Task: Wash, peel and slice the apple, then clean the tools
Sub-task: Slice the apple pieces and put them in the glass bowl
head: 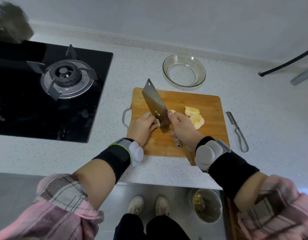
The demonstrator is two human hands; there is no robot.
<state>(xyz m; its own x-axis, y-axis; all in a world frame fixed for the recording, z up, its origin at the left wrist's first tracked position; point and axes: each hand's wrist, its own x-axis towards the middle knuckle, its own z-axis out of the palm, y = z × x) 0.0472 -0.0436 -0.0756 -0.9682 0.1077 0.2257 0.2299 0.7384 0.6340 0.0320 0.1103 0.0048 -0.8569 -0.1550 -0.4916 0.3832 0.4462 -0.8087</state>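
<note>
On the wooden cutting board (pixel 198 101) my left hand (pixel 143 128) holds a peeled apple piece (pixel 157 122) with curled fingers, right against the blade. My right hand (pixel 183 127) grips the cleaver (pixel 155 103) by its handle, thumb along the blade's side; the blade stands edge down on the apple piece. Two peeled apple pieces (pixel 194 115) lie to the right of my right hand. A metal peeler (pixel 237 130) lies on the counter right of the board.
An empty glass bowl (pixel 184 70) stands behind the board. A black gas hob (pixel 51 90) fills the left counter. A black hose (pixel 286 63) runs at the far right. Below the counter edge, a bin (pixel 206 205) with scraps stands beside my feet.
</note>
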